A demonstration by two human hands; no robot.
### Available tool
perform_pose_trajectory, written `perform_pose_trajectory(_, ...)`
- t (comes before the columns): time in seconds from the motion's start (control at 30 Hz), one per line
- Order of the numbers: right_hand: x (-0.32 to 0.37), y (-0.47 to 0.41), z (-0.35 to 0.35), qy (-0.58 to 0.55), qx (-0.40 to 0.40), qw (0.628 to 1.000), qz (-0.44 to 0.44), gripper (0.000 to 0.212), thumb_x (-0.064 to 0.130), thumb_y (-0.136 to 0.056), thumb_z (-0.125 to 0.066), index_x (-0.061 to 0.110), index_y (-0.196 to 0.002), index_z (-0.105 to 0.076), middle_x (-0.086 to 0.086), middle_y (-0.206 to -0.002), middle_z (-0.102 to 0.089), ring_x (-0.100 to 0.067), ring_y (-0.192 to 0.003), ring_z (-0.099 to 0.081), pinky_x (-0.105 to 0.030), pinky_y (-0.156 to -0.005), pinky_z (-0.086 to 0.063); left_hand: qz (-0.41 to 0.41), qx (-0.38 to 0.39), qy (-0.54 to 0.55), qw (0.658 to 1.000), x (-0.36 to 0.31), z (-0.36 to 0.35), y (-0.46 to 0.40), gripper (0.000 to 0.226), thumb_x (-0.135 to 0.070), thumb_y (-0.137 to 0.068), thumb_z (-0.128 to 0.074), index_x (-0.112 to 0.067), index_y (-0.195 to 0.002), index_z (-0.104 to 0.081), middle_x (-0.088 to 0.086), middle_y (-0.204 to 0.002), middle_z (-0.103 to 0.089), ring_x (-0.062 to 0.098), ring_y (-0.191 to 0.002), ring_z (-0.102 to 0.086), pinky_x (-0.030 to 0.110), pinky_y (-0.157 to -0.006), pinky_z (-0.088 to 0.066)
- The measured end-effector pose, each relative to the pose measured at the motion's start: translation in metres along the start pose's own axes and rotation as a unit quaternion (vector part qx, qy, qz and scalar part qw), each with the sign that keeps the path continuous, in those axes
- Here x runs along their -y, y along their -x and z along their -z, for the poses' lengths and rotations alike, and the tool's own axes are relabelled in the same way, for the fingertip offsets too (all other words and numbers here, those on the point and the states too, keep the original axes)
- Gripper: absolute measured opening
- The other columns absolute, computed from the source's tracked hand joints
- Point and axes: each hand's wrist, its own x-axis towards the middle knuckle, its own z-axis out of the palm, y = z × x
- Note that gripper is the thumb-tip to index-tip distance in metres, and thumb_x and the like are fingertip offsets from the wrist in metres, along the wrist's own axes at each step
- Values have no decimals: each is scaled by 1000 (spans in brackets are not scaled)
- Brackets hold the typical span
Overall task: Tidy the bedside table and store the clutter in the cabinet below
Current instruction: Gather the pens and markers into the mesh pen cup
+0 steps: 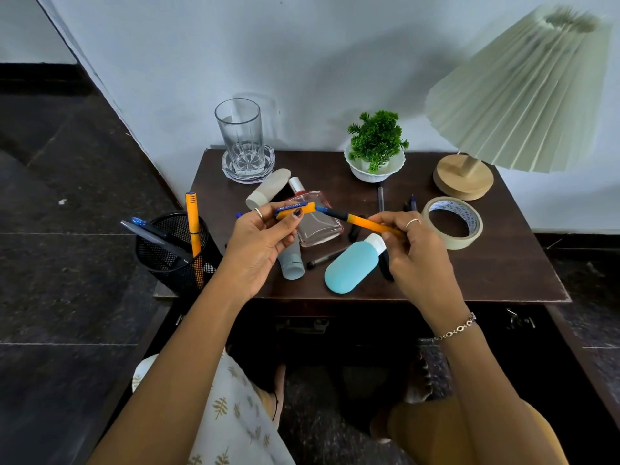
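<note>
Head cam, looks down, close to table (503, 263).

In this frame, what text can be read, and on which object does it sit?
White print on the blue clip of the orange pen cap, pinched by the left hand: too blurred to read.
Blue print inside the cream masking tape roll: too small to read.
No other text shows.
</note>
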Motion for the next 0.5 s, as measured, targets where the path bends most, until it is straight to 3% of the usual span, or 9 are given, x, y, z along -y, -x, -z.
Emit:
perform_pose_trajectory(0.3, -5, -1, 5, 47, -1, 999, 12, 27, 1, -90, -53, 13, -111, -65, -4, -106, -56, -12, -90, -50, -8, -74, -36, -18, 7, -60, 998, 2, -4, 2, 17, 1, -85, -61, -13, -92, -68, -8, -68, -67, 6, -66, -54, 14, -63, -50)
perform_pose_trajectory(0.5, -4, -1, 3, 40, -11, 999, 27, 27, 1, -90, -52, 13, -109, -66, -1, -102, -55, -5, -80, -49, 3, -68, -36, -21, 33, -73, 997, 4, -5, 2, 14, -4, -83, -62, -14, -91, -68, -12, -65, -66, 5, -65, -54, 14, -63, -50)
